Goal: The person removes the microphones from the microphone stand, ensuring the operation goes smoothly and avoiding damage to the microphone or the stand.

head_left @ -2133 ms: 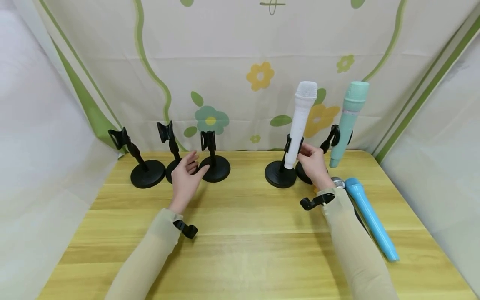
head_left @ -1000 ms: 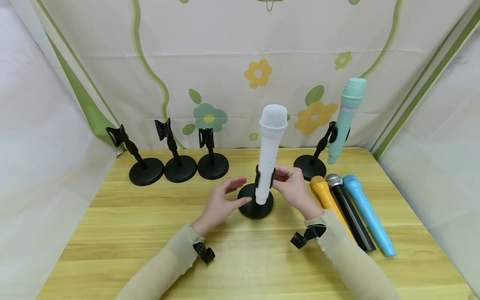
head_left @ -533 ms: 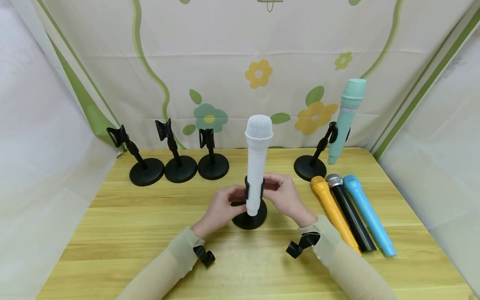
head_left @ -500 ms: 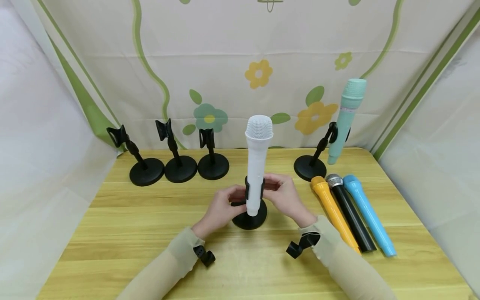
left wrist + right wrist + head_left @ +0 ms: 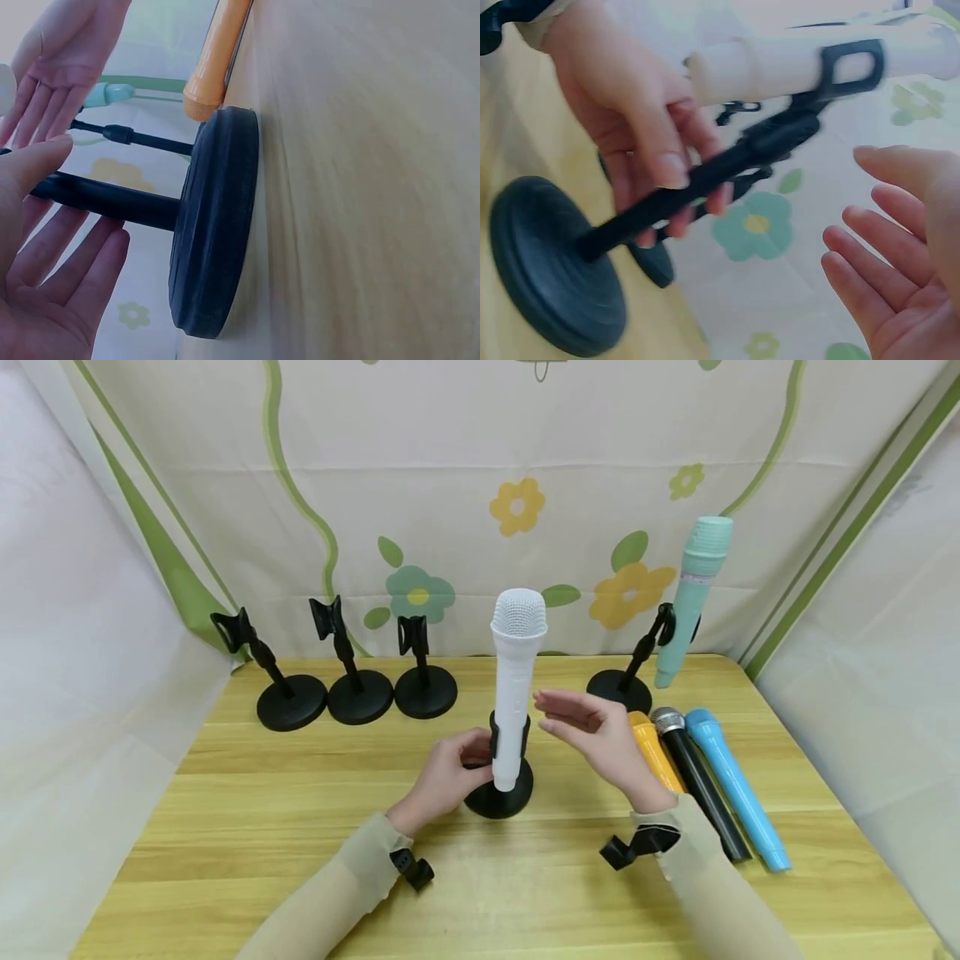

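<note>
A white microphone (image 5: 516, 685) sits upright, slightly tilted, in the clip of a black desktop microphone stand (image 5: 500, 804) at mid-table. My left hand (image 5: 442, 775) holds that stand by its pole; the right wrist view shows the thumb (image 5: 671, 171) on the near side of the pole and fingers behind it. The stand's round base (image 5: 214, 225) is at the tabletop in the left wrist view. To the right of the clip, my right hand (image 5: 600, 735) is apart from the stand, fingers extended and thumb separated, holding nothing.
Three black stands with bare clips (image 5: 360, 697) line the back left. At back right another stand (image 5: 619, 689) bears a mint-green microphone (image 5: 693, 597). Orange (image 5: 654, 756), black (image 5: 705, 789) and blue (image 5: 738, 789) microphones lie side by side at right, partly behind my right arm.
The stand with the white microphone came from the back right to mid-table, guided by my right hand. My left hand took its pole; my right hand then let go and drew back rightward.
</note>
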### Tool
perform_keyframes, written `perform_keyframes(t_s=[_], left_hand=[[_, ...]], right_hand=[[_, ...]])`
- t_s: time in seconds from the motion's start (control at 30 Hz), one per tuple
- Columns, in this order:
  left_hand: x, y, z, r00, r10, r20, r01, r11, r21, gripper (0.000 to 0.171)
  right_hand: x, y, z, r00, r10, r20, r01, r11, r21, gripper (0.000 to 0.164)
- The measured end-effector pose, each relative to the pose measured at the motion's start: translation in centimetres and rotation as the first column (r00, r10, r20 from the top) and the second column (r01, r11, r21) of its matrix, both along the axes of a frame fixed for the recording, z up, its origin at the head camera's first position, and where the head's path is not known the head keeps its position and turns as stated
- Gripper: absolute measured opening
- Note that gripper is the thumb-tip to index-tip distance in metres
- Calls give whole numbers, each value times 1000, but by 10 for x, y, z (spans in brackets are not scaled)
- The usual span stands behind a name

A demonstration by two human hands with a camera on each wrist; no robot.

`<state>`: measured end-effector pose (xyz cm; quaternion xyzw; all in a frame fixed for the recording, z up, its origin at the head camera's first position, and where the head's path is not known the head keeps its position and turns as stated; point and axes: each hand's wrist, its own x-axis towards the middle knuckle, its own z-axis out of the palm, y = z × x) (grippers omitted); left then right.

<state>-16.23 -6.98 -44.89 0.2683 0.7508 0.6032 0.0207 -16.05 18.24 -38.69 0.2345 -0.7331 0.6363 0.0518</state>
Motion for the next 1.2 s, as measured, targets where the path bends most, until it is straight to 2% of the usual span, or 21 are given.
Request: perform_keyframes(t_s=[0.2, 0.53, 0.9, 1.2], left_hand=[[-1, 0, 0, 1000, 2, -12, -2, 1000, 11, 26], [-6, -1, 1, 999, 17, -48, -18, 1000, -12, 22], [-15, -3, 5, 1000, -16, 3, 16, 1000, -7, 18], [-19, -10, 4, 995, -77, 61, 78, 997, -6, 24]], right_hand=[[3, 9, 21, 995, -55, -81, 56, 998, 14, 33], [11, -7, 57, 998, 14, -63, -18, 998, -63, 36], [7, -28, 63, 995, 98, -35, -101, 992, -78, 44], [6, -33, 63, 996, 82, -19, -82, 996, -41, 45]])
